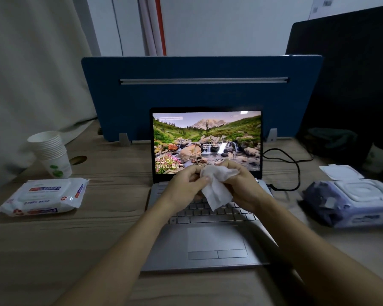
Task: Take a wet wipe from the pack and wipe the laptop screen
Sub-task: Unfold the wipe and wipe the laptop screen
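Wet wipe (217,186) is hanging between both hands over the laptop keyboard (210,212), just short of the lit screen (206,138). Left hand (186,186) is pinching its left upper edge with thumb and fingers; right hand (241,182) is curling round the bunched upper right part. Lower corner is drooping below the grip. Looks thin, limp, damp and light, likely to cling and tear if yanked; better bunching it into a pad behind flat fingers. Open-lidded purple pack (349,202) is sitting right of the grip, closed white pack (42,196) and paper cup stack (51,153) well left. Screen wiping not yet started.
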A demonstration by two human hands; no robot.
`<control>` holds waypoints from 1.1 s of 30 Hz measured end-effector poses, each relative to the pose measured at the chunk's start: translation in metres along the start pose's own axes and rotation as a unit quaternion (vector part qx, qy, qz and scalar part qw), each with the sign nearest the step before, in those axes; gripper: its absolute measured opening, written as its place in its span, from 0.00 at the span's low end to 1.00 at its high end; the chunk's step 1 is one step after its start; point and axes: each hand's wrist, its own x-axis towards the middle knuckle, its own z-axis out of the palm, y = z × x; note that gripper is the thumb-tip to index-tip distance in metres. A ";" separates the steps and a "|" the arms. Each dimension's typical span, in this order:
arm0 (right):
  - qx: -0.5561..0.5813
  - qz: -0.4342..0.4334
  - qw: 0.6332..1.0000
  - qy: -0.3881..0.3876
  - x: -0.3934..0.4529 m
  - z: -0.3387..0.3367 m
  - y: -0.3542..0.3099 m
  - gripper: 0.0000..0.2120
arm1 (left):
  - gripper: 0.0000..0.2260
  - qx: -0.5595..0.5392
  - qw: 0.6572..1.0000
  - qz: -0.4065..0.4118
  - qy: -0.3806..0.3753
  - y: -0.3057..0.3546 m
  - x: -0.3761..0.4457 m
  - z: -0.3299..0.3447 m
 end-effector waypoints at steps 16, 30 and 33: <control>0.001 0.045 0.996 0.075 -0.019 -0.014 0.008 0.15 | 0.13 0.099 0.991 0.064 0.061 0.005 -0.004 0.018; -0.431 -0.084 0.845 0.305 0.013 -0.068 -0.012 0.09 | 0.17 0.110 0.990 0.010 0.083 -0.005 -0.005 -0.013; -0.494 -0.126 0.788 0.344 0.026 -0.082 -0.015 0.09 | 0.16 0.121 0.988 0.017 0.097 -0.005 -0.006 -0.026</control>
